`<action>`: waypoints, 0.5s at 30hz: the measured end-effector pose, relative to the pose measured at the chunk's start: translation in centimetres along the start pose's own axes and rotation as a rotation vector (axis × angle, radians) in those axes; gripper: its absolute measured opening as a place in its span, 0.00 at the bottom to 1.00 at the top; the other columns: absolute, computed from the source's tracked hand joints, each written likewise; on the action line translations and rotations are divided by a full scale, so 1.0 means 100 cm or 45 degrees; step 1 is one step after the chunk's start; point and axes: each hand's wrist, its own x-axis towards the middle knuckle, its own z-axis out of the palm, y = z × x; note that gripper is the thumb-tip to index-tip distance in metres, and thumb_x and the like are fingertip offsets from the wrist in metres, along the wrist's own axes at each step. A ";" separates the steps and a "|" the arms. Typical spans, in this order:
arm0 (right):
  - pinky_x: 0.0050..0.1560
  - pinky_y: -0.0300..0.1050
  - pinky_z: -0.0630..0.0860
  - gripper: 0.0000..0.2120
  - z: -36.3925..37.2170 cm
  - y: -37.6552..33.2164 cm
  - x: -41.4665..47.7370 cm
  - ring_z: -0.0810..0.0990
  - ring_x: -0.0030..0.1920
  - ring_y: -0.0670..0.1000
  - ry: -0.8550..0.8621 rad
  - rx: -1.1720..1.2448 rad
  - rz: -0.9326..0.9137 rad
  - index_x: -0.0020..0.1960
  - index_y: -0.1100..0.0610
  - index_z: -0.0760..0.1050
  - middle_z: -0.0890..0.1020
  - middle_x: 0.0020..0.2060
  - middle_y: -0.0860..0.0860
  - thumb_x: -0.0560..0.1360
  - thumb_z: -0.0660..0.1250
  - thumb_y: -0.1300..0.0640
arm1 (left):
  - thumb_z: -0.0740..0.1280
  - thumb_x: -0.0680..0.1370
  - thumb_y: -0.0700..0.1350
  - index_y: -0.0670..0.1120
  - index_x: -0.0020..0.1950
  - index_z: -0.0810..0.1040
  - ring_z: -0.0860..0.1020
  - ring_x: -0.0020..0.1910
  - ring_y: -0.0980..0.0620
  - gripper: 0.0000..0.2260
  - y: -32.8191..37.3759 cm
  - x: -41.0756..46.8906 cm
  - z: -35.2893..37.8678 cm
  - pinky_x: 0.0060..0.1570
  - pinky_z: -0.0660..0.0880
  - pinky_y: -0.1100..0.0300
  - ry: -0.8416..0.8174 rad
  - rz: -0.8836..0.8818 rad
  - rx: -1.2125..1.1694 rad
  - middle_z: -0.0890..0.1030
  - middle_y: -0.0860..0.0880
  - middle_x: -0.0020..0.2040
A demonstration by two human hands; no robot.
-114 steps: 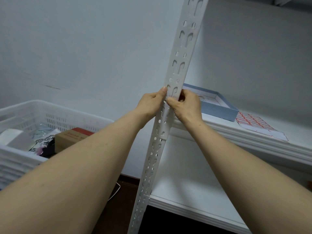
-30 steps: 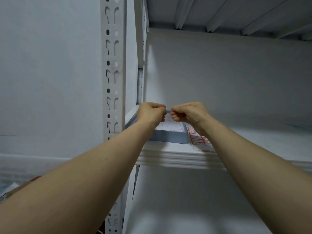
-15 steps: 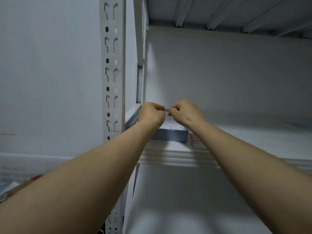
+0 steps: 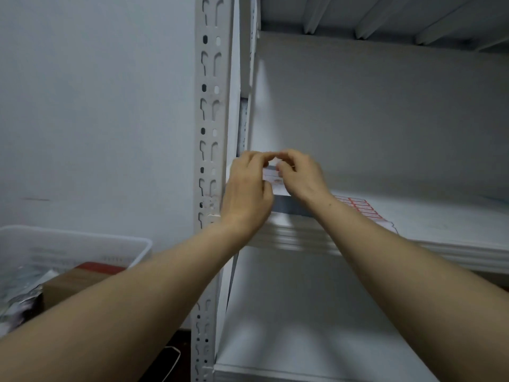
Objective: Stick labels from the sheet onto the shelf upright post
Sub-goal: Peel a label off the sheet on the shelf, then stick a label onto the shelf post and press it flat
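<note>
The white slotted shelf upright post (image 4: 210,111) runs top to bottom left of centre. Just right of it, my left hand (image 4: 246,193) and my right hand (image 4: 301,175) meet above the shelf, fingertips together on a small white label with red print (image 4: 271,176). Both hands pinch it, held over a blue box (image 4: 289,206) that they mostly hide. The label sheet (image 4: 363,209), white with red-framed labels, lies flat on the shelf to the right of my right wrist.
The white shelf board (image 4: 440,232) extends right, with another board below and ribs of the upper shelf overhead. A white plastic crate (image 4: 68,246) with a brown-and-red carton and other items stands at lower left by the grey wall.
Both hands have gone from the post to the shelf's left end. In the last second they opened from fists into a fingertip pinch, and a small label now shows between them.
</note>
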 end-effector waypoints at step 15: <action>0.60 0.49 0.76 0.20 0.081 -0.036 -0.051 0.81 0.54 0.52 -0.179 0.595 0.107 0.59 0.60 0.76 0.83 0.52 0.53 0.68 0.66 0.70 | 0.61 0.80 0.53 0.47 0.41 0.80 0.78 0.41 0.58 0.14 -0.072 -0.023 -0.061 0.40 0.73 0.69 0.063 -0.986 -0.726 0.81 0.53 0.39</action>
